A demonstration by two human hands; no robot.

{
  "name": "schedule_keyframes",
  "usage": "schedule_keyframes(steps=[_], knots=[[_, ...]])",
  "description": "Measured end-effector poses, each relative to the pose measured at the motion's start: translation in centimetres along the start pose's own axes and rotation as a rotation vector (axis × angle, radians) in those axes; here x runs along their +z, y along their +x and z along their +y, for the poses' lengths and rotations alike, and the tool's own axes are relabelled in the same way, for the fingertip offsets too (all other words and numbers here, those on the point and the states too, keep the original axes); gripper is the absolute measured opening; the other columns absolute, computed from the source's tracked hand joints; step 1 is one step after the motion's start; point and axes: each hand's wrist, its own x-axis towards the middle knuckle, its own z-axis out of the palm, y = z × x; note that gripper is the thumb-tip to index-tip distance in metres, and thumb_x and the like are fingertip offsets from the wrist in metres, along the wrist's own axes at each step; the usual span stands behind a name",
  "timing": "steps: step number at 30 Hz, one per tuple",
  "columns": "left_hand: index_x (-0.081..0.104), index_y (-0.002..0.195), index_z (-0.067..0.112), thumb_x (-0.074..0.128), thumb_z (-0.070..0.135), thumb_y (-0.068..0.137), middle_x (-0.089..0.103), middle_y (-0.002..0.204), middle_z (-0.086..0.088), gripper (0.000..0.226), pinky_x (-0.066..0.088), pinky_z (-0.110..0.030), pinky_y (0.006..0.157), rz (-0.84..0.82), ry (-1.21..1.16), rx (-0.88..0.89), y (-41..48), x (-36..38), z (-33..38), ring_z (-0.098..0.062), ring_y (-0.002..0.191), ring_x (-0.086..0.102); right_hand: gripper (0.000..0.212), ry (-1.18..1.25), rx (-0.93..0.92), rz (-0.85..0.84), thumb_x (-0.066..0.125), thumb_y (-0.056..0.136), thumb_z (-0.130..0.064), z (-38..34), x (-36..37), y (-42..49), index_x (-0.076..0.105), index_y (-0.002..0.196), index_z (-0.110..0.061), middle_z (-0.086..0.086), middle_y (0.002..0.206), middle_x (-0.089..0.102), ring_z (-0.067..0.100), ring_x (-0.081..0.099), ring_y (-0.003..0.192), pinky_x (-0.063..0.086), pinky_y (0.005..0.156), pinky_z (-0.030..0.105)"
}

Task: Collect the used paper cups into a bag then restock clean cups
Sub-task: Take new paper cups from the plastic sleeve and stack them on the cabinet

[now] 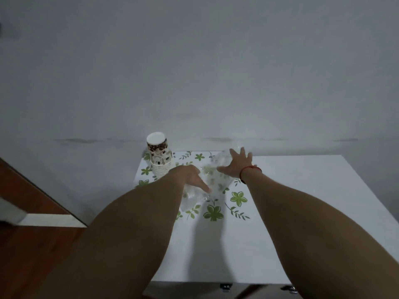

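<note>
A stack of upside-down paper cups (160, 157) with a brown bean print stands at the far left corner of the white table (302, 212). To its right lies a clear plastic bag (212, 180) over a cloth with green flowers. My left hand (193, 176) rests on the bag's near left part, fingers pointing right. My right hand (237, 164), with a red string on the wrist, is spread flat on the bag's far end. Whether either hand grips the plastic is unclear.
The flowered cloth (216, 210) covers the table's left part. A plain wall rises right behind the table. Wooden floor (32, 255) and a white ledge (49, 220) lie to the left, below the table edge.
</note>
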Motion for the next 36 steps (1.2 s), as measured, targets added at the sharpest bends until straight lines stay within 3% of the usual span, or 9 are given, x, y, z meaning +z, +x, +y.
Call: schedule_keyframes(steps=[3,6,9,12,15,20,25,32,36], knots=[[0.016,0.155,0.026,0.079,0.039,0.076,0.025,0.16,-0.003,0.102,0.038,-0.034,0.111,-0.06,0.038,0.022,1.7,2.0,-0.4,-0.027,0.141,0.036,0.078,-0.022,0.023,-0.172,0.057,0.084,-0.054,0.6,3.1,0.0,0.028,0.147,-0.019,0.009,0.153,0.033,0.033,0.031,0.14,0.029,0.114,0.049],[0.001,0.156,0.026,0.083,0.02,0.075,0.016,0.162,-0.011,0.115,0.038,-0.042,0.112,-0.078,0.025,0.005,2.9,3.8,-0.5,-0.033,0.142,0.033,0.046,-0.065,0.024,-0.133,0.053,0.09,-0.037,1.8,5.1,-0.5,0.047,0.131,-0.016,0.01,0.134,0.053,0.03,0.051,0.122,0.039,0.105,0.042],[0.008,0.153,0.016,0.087,0.005,0.065,0.017,0.156,-0.02,0.119,0.045,-0.049,0.105,0.101,-0.123,-0.055,3.6,4.7,-0.2,-0.038,0.138,0.035,0.042,-0.064,0.007,0.041,0.05,0.094,-0.029,2.6,4.9,-1.0,0.045,0.131,-0.011,0.011,0.128,0.056,0.029,0.055,0.118,0.04,0.098,0.038],[0.028,0.144,0.001,0.084,0.011,0.071,0.028,0.151,-0.018,0.093,0.037,-0.037,0.112,0.247,-0.083,-0.046,3.7,5.2,0.2,-0.03,0.14,0.032,0.066,0.001,0.04,0.183,0.057,0.093,-0.03,3.2,4.6,-1.3,0.024,0.144,-0.005,0.012,0.126,0.058,0.03,0.059,0.113,0.045,0.092,0.037],[0.052,0.131,-0.001,0.075,0.015,0.081,0.042,0.144,-0.016,0.058,0.033,-0.031,0.113,0.28,-0.073,-0.015,3.7,6.0,0.6,-0.027,0.136,0.038,0.065,-0.079,0.034,0.315,0.064,0.086,-0.036,4.1,4.6,-1.5,0.034,0.136,-0.008,0.013,0.125,0.053,0.03,0.053,0.115,0.042,0.092,0.035],[0.054,0.134,0.014,0.049,0.015,0.095,0.029,0.15,-0.015,0.04,0.032,-0.048,0.113,0.342,0.078,-0.085,3.1,7.0,0.7,-0.033,0.139,0.027,0.062,-0.119,0.161,0.03,0.064,0.083,-0.047,5.0,5.9,-2.3,0.044,0.134,-0.016,0.019,0.154,0.016,0.038,0.013,0.144,0.027,0.11,0.05],[0.045,0.131,0.022,0.034,0.005,0.093,0.034,0.143,-0.014,0.043,0.034,-0.05,0.106,0.298,0.067,-0.063,2.2,7.5,0.9,-0.036,0.131,0.028,0.037,0.045,0.109,0.076,0.049,0.092,-0.014,4.7,6.0,-3.6,0.048,0.129,-0.009,0.015,0.132,0.048,0.035,0.045,0.125,0.042,0.099,0.037],[0.056,0.12,0.0,0.057,0.027,0.095,0.061,0.116,-0.015,0.037,0.049,-0.035,0.081,0.58,-0.76,-0.029,-2.5,2.4,4.9,-0.032,0.108,0.061,0.022,0.396,0.094,0.306,0.042,0.096,-0.014,1.4,2.5,-6.0,0.057,0.108,-0.004,0.018,0.117,0.059,0.037,0.059,0.106,0.047,0.086,0.036],[0.068,0.094,0.001,0.062,0.017,0.092,0.067,0.088,-0.01,0.017,0.046,-0.028,0.061,0.588,-0.879,0.068,-5.7,-1.4,4.9,-0.027,0.084,0.066,0.023,0.502,0.031,0.472,0.044,0.097,-0.021,-0.6,-0.5,-7.7,0.06,0.107,-0.007,0.014,0.116,0.061,0.033,0.059,0.104,0.045,0.082,0.031]])
